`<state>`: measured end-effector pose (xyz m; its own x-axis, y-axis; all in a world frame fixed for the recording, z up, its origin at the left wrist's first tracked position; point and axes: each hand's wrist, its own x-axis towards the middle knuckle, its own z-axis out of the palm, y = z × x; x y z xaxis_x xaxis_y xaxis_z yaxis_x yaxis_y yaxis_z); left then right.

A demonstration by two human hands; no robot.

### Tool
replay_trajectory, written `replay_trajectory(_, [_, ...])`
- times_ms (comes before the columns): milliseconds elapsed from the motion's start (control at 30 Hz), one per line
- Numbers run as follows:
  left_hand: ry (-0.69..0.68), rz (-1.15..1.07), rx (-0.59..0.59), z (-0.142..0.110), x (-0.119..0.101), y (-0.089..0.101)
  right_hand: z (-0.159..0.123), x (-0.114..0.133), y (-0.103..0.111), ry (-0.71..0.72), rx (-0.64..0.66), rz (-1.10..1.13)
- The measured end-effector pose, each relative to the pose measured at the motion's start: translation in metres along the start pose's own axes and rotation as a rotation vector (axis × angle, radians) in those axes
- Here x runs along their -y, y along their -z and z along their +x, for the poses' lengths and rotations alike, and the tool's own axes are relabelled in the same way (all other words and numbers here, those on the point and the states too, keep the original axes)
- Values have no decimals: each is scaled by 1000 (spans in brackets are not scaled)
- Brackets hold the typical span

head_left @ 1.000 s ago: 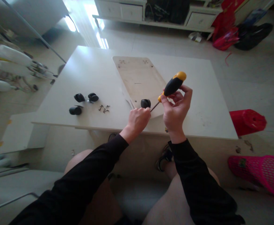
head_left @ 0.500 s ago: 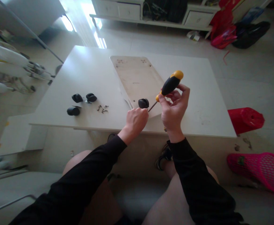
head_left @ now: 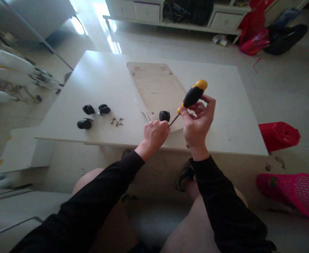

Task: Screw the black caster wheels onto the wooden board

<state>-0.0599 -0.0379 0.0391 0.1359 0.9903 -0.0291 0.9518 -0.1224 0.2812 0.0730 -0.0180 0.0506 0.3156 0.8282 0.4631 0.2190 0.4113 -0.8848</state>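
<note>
My right hand (head_left: 198, 119) grips a yellow-and-black screwdriver (head_left: 193, 95) near its collar, thumb and fingers pinching it. The shaft slants down to the left, its tip close to my left fingertips. My left hand (head_left: 156, 135) is closed at the base of a black caster wheel (head_left: 164, 116), steadying it at the near end of a pale board (head_left: 157, 80); its fingertips are mostly hidden. Marks and small holes show at the board's far corners. Three loose black casters, among them one lying on its side (head_left: 84, 123), sit on the left beside several small screws (head_left: 117, 122).
The white table (head_left: 223, 105) carries everything. A red roll of bags (head_left: 279, 136) and a pink mesh basket (head_left: 291, 191) stand off its right side. A white cabinet (head_left: 147, 12) lies beyond, and a white box (head_left: 25, 151) is at left.
The view has shifted slightly. The caster under my left hand looks turned a little, and the left hand has moved slightly right with it. The screwdriver keeps about the same slant.
</note>
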Motion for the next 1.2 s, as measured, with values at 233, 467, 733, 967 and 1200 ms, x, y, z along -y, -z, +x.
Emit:
replay_trajectory(233, [-22,18,52,-1,-2,6,-1,5,-2,-15,-22,-1])
replay_trajectory(467, [-12,-21,29,0,1,4,-1,5,-1,-19,-15,-11])
replay_trajectory(733, [-9,-49,-7,-1,-4,4,-1,6,-1,-18,-27,-19])
replay_trajectory(967, [77,-231,-130,-4,12,35,2,6,3,4,-33,-30])
replay_trajectory(1200, [427,-420,-270,17,129,59,7,7,8,10,-79,-17])
